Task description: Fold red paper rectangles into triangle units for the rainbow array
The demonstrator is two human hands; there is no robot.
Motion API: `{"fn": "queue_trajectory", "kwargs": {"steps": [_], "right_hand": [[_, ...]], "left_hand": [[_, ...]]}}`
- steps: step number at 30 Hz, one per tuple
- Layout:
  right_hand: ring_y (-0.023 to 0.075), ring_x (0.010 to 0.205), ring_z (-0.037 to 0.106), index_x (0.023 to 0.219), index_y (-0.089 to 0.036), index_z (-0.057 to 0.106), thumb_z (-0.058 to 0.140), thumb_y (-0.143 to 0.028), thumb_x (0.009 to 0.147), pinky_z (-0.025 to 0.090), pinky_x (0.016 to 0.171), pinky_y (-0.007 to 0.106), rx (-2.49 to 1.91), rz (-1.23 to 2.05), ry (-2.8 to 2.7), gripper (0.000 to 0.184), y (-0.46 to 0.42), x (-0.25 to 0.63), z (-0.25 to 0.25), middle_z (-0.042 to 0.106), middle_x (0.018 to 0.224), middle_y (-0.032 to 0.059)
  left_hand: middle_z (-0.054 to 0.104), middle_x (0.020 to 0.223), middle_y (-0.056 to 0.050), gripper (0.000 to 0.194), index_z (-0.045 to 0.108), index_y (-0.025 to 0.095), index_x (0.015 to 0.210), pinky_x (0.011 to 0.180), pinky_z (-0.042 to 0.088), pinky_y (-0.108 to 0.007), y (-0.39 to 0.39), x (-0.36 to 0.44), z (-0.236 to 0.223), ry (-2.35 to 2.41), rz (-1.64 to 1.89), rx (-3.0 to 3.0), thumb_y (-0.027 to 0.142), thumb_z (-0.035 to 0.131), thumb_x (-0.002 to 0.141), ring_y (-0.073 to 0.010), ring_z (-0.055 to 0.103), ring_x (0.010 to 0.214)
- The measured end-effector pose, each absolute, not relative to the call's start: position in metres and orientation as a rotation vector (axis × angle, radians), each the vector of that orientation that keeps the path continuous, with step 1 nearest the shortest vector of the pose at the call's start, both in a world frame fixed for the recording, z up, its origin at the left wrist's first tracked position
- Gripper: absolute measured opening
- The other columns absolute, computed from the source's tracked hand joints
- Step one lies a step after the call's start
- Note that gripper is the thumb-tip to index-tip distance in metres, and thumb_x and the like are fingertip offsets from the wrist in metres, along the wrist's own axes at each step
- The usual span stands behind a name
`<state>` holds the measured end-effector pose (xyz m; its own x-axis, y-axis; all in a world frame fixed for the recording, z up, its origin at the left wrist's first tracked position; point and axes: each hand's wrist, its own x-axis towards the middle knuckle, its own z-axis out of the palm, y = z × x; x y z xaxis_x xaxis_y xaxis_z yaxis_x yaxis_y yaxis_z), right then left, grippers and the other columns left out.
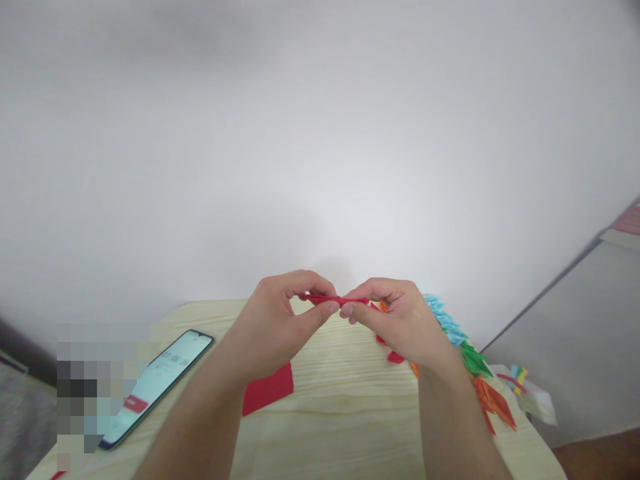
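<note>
A narrow piece of folded red paper (323, 299) is held level above the table, seen nearly edge-on. My left hand (287, 313) pinches its left part between thumb and fingers. On the right part, my right hand (393, 310) grips it the same way, and the fingertips of both hands almost meet at the middle. Flat on the table below my left wrist lies a red paper sheet (273, 389), partly covered by my forearm. Small red folded pieces (395, 358) rest beside my right hand, which hides some of them.
A phone (170, 373) with a lit screen lies at the left of the wooden table (330, 420). Blue (445, 320), green (473, 360) and orange folded papers (494, 402) line the right edge. Behind stands a white wall (320, 167). A plastic bag (537, 400) sits beyond the right edge.
</note>
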<state>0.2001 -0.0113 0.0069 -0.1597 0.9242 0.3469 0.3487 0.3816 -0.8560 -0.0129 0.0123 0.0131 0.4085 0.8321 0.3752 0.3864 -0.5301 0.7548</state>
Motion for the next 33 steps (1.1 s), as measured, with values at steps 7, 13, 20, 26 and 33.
{"fn": "queue_trajectory", "kwargs": {"steps": [7, 13, 20, 26, 33], "right_hand": [[0.0227, 0.08, 0.072, 0.085, -0.027, 0.082, 0.077, -0.031, 0.088, 0.058, 0.068, 0.031, -1.206, 0.75, -1.723, 0.007, -0.011, 0.201, 0.009, 0.076, 0.07, 0.0021], [0.0223, 0.08, 0.073, 0.086, -0.028, 0.082, 0.075, -0.03, 0.088, 0.057, 0.069, 0.032, -1.209, 0.736, -1.715, 0.007, -0.011, 0.201, 0.009, 0.078, 0.077, 0.0021], [0.0198, 0.083, 0.073, 0.094, -0.024, 0.08, 0.079, -0.035, 0.086, 0.056, 0.076, 0.032, -1.113, 0.795, -1.613, 0.014, -0.006, 0.205, 0.003, 0.08, 0.089, 0.0034], [0.0175, 0.081, 0.071, 0.094, -0.023, 0.081, 0.082, -0.036, 0.084, 0.054, 0.073, 0.028, -1.04, 0.855, -1.544, 0.016, -0.003, 0.207, -0.003, 0.08, 0.087, 0.0034], [0.017, 0.078, 0.071, 0.105, -0.024, 0.081, 0.08, -0.039, 0.087, 0.054, 0.073, 0.029, -1.038, 0.886, -1.506, 0.023, -0.002, 0.207, -0.004, 0.08, 0.088, 0.0041]], "left_hand": [[0.076, 0.091, 0.003, 0.01, 0.076, 0.025, 0.091, 0.081, 0.048, -0.03, 0.019, -0.013, 0.008, 1.014, 1.049, 2.093, 0.033, 0.069, 0.092, -0.017, 0.067, 0.088], [0.076, 0.088, 0.004, 0.007, 0.076, 0.025, 0.089, 0.08, 0.048, -0.028, 0.022, -0.013, 0.007, 0.996, 1.085, 2.083, 0.03, 0.07, 0.091, -0.0152, 0.066, 0.086], [0.075, 0.089, 0.003, 0.006, 0.076, 0.024, 0.089, 0.08, 0.048, -0.028, 0.02, -0.01, 0.008, 0.988, 1.181, 2.07, 0.029, 0.072, 0.089, -0.0153, 0.067, 0.087], [0.075, 0.088, 0.002, 0.007, 0.076, 0.024, 0.088, 0.08, 0.048, -0.028, 0.02, -0.008, 0.008, 1.0, 1.24, 2.055, 0.029, 0.073, 0.089, -0.0152, 0.066, 0.086], [0.075, 0.088, 0.003, 0.006, 0.076, 0.024, 0.088, 0.08, 0.048, -0.027, 0.02, -0.008, 0.008, 1.039, 1.282, 2.071, 0.029, 0.073, 0.089, -0.0142, 0.066, 0.085]]}}
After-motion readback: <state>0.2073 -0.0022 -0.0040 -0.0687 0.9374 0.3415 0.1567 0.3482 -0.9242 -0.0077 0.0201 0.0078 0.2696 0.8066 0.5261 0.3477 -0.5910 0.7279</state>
